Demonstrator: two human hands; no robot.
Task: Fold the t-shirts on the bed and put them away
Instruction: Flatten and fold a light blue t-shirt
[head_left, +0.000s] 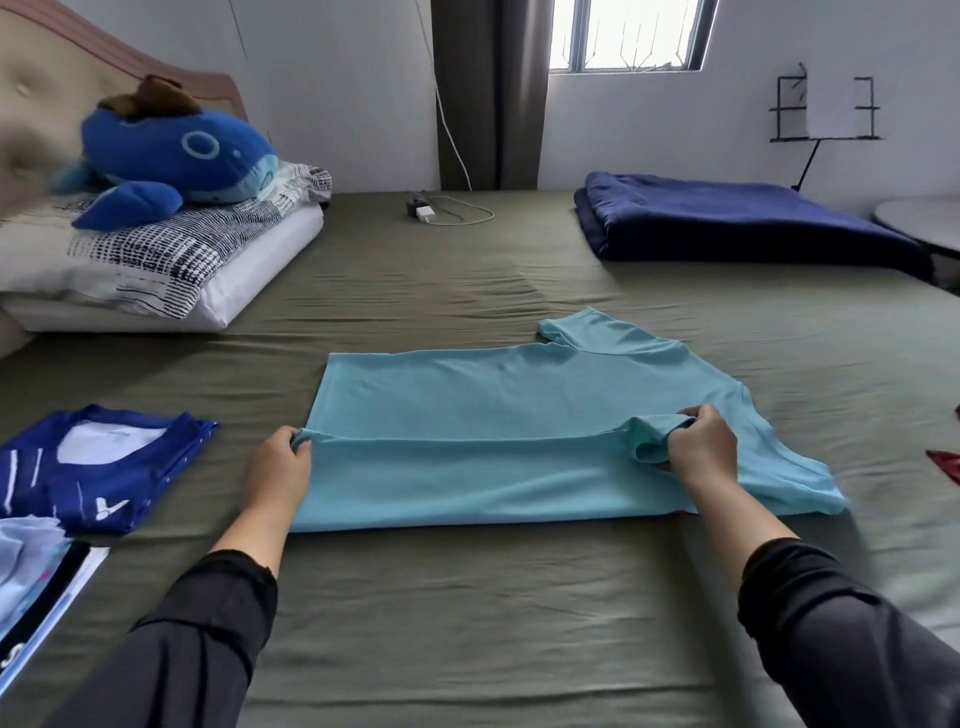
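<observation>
A light teal t-shirt (493, 400) lies sideways in the middle of the olive bed sheet (467, 597), hem to the left and collar to the right. Its near long edge is folded over toward the far side. My left hand (280, 470) pinches the folded edge at the hem end. My right hand (701, 452) grips the folded edge and the near sleeve at the shoulder end. The far sleeve sticks out at the back. A folded dark blue t-shirt (98, 467) with white markings lies at the left.
More light-coloured clothes (31, 587) are stacked at the lower left edge. Pillows (156, 260) with a blue plush whale (171, 156) sit at the back left. A folded navy blanket (737, 218) lies back right. A white charger with cable (426, 213) rests by the far wall. Something red (948, 462) shows at the right edge.
</observation>
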